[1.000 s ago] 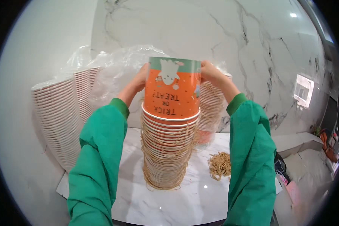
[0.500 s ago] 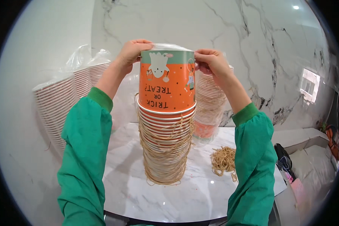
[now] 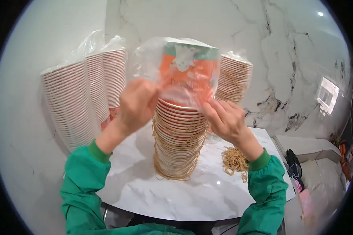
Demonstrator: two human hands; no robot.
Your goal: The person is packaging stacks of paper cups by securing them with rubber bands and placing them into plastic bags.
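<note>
In front of me stands a tall stack of upside-down paper buckets (image 3: 180,133), with many tan cord handles hanging down its sides. The topmost bucket (image 3: 184,64) is orange with a green band and a white printed figure. A clear plastic bag (image 3: 149,53) covers that top bucket down to about its rim. My left hand (image 3: 137,103), smeared by motion, is at the bag's lower left edge, its fingers closed. My right hand (image 3: 225,119) pinches the bag's lower right edge beside the white rims.
Bagged bucket stacks (image 3: 68,105) lean by the wall at the left, and another bagged stack (image 3: 235,76) stands behind on the right. A heap of tan cords (image 3: 235,159) lies on the white marble table (image 3: 145,196). A grey sofa (image 3: 321,180) with bags is at the far right.
Both hands have come down from the top of the stack, drawing the plastic bag over the top bucket. The view has shifted a little, so the stack appears farther right.
</note>
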